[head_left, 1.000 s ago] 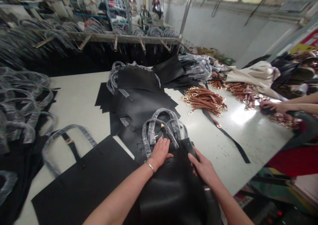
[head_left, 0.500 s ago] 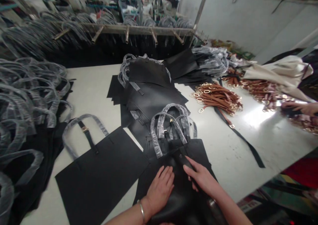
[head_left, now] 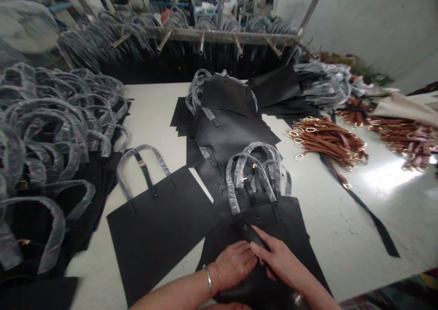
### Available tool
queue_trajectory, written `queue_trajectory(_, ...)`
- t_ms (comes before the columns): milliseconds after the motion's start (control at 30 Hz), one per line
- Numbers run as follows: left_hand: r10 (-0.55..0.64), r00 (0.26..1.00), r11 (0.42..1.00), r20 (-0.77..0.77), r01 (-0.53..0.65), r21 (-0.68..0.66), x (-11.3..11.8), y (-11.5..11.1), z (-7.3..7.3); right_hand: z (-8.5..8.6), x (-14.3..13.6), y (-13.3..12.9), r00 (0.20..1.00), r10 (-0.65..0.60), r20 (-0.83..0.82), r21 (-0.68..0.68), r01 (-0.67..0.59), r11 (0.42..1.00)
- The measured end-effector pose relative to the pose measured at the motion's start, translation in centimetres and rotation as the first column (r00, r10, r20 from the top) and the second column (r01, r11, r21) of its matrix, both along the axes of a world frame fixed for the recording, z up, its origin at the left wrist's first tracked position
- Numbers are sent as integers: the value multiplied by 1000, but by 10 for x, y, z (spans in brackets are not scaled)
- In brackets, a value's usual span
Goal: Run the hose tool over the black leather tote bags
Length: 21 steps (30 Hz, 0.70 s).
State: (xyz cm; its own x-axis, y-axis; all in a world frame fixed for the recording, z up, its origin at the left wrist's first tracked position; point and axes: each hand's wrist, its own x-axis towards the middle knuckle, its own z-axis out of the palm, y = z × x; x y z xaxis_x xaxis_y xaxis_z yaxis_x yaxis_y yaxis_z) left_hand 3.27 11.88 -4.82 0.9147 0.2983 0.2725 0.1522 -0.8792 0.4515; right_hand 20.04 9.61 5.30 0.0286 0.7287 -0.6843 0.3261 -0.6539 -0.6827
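Observation:
My left hand [head_left: 235, 263], a bangle on its wrist, presses flat on a black leather panel [head_left: 290, 214], its fingertips beside my right hand. Wrapped round a folded black piece [head_left: 253, 237], my right hand [head_left: 275, 257] lies over the same panel. Plastic-wrapped handles [head_left: 251, 164] with small buckles rise from the panels beyond my hands. To the left lies another black panel [head_left: 164, 228] with a wrapped handle and a buckled strap [head_left: 146, 173]. Part of a further hand or arm [head_left: 227, 306] shows at the bottom edge.
Wrapped handles on black panels [head_left: 51, 141] are heaped at the left. Stacked black panels [head_left: 236, 127] lie beyond the hands. Brown straps with gold clasps [head_left: 328, 141] and a long black strap [head_left: 372, 219] lie at right. A rack [head_left: 219, 35] stands behind the table.
The view has swung left. My left hand has moved up and right until it is beside my right hand. The folded piece now lies nearer the front handle's base.

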Motion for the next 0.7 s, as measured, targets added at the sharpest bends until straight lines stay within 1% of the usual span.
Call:
queue_trajectory(67,-4,1000,999,-2,4,-49,-1,0,3,-1,-9,15,998,-25,65,72,20,997)
queue_trajectory(133,22,999,997,23,-20,-79,-4,0,3,-1,-11,24,988,-92,120,165,72,984)
queue_trajectory(167,75,996,993,39,-71,-89,-5,1,2,1,-9,26,982,-138,128,194,111,975)
queue_trajectory(200,166,985,982,46,-161,-97,-6,3,1,2,-6,25,977,-178,120,199,152,968)
queue_trajectory(233,294,955,952,35,-290,-103,-7,8,1,3,-2,22,972,-211,105,184,190,964)
queue_trajectory(267,445,896,891,8,-442,-104,-7,14,2,3,3,18,968,-235,89,160,219,963)
queue_trajectory(300,586,810,804,-33,-586,-98,-6,22,5,3,8,13,964,-252,83,137,240,961)
queue_trajectory(333,691,718,714,-79,-696,-84,-4,32,8,2,12,7,961,-264,86,118,253,960)
queue_trajectory(367,752,647,644,-125,-762,-68,-1,42,11,1,15,2,958,-272,94,104,262,959)
queue_trajectory(400,778,606,606,-164,-793,-56,2,53,15,-1,16,-3,955,-279,102,95,269,958)
queue_trajectory(433,782,591,594,-198,-803,-50,6,64,18,-3,17,-7,953,-283,107,88,274,958)
queue_trajectory(533,753,599,613,-272,-789,-42,15,87,22,-6,13,-13,957,-273,96,68,267,961)
queue_trajectory(600,735,607,627,-304,-778,-39,19,94,22,-6,9,-14,964,-253,82,58,249,967)
queue_trajectory(667,716,619,642,-324,-766,-44,20,95,23,-5,5,-14,971,-228,73,50,225,973)
queue_trajectory(700,713,618,640,-331,-767,-51,21,94,23,-4,4,-13,974,-214,72,47,211,976)
